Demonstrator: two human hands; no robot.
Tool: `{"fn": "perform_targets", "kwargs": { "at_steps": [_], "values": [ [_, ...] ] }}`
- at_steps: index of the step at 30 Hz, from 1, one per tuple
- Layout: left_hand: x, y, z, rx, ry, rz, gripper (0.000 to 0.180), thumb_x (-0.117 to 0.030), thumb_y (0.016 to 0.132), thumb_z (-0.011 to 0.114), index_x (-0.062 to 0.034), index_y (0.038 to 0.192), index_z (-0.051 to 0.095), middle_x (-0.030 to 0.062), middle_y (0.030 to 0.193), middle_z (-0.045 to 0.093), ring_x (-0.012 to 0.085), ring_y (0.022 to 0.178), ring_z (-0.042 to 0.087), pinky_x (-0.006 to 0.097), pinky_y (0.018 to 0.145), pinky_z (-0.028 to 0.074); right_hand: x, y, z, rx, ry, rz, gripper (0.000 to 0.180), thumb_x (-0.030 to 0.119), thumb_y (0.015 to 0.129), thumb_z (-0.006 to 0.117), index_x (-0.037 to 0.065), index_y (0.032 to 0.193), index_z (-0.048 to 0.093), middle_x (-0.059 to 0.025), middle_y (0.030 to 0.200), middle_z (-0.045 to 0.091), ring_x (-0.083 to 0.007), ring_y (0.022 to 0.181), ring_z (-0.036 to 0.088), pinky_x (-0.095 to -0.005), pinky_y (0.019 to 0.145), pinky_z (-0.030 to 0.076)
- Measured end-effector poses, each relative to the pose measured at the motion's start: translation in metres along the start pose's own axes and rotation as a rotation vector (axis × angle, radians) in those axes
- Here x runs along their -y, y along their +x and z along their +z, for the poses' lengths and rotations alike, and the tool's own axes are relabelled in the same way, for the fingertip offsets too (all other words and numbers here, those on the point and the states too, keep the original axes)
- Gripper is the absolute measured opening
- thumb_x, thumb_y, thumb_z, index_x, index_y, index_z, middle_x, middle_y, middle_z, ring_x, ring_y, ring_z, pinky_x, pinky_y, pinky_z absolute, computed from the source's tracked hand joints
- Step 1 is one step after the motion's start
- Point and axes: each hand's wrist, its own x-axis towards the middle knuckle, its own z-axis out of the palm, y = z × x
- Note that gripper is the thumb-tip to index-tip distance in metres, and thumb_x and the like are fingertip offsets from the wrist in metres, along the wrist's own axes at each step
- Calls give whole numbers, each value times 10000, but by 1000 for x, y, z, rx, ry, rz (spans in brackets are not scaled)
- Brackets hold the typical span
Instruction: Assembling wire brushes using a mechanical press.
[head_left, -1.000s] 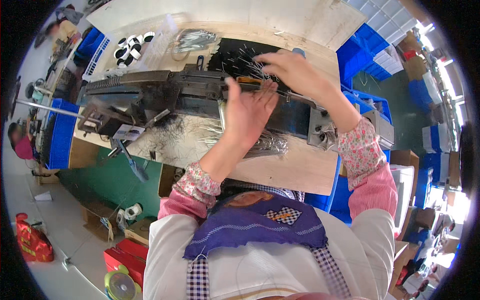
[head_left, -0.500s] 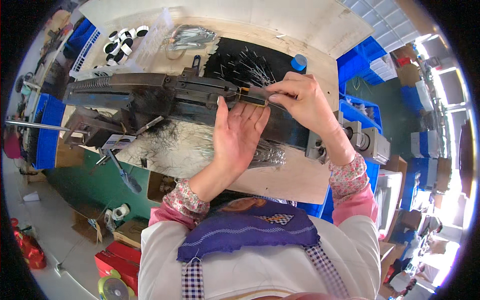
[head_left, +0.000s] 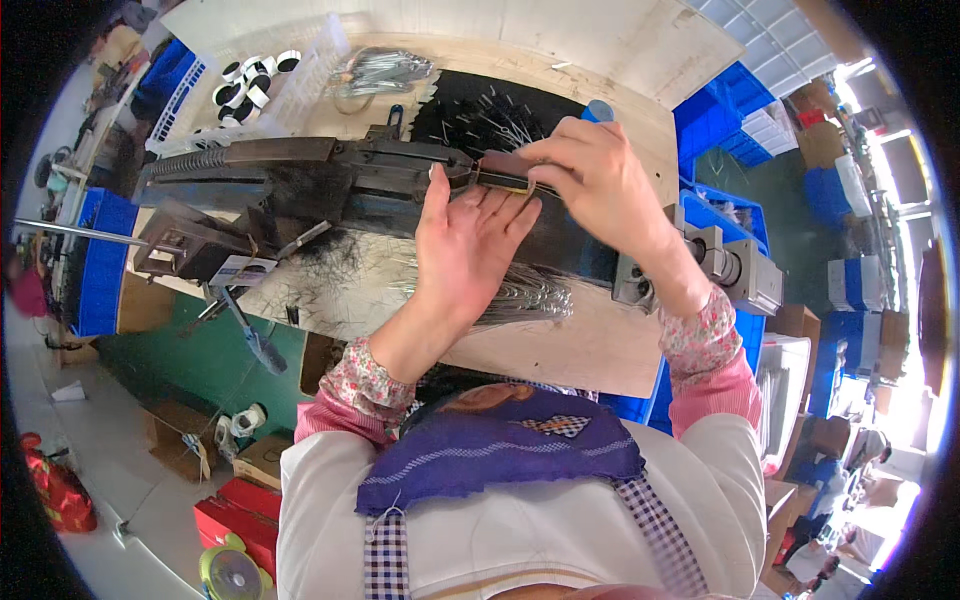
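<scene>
A long dark metal machine (head_left: 300, 175) lies across the wooden workbench (head_left: 580, 345). My left hand (head_left: 465, 245) is held flat and upright, palm toward the machine's right part, with its fingers apart and its fingertips against a small dark bar (head_left: 505, 172). Fingers of my right hand (head_left: 590, 175) pinch that bar from above. Thin metal wires (head_left: 495, 120) lie fanned on a black mat behind the hands. A bundle of shiny wires (head_left: 525, 297) rests on the bench below my left hand.
A grey motor block (head_left: 715, 265) sits at the machine's right end. Black and white rings (head_left: 245, 80) fill a white tray at the back left. Blue crates (head_left: 730, 110) stand to the right and one (head_left: 100, 260) to the left. Boxes lie on the floor below.
Both hands have shifted a little right along the machine. My right hand came down from the wires onto the small bar, and my left hand turned more upright beside it.
</scene>
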Motion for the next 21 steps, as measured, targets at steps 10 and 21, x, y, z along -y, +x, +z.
{"fn": "perform_targets", "kwargs": {
  "at_steps": [10, 21],
  "values": [
    [-6, -8, 5, -70, -24, 47, 647, -508, 972, 329, 106, 1132, 458, 265, 1252, 468, 378, 1247, 402, 494, 1109, 262, 37, -13, 7, 63, -215, 151, 178, 94, 787, 591, 4, 933, 546, -167, 615, 612, -358, 596, 639, -430, 509, 505],
    [-5, 0, 4, -70, 229, -34, 488, -406, 974, 431, 51, 1140, 468, 140, 1125, 528, 267, 1132, 485, 392, 1060, 331, 32, -30, 20, 80, -371, 47, 202, 69, 723, 608, -8, 889, 524, -150, 698, 625, -308, 654, 667, -387, 527, 529]
  ]
}}
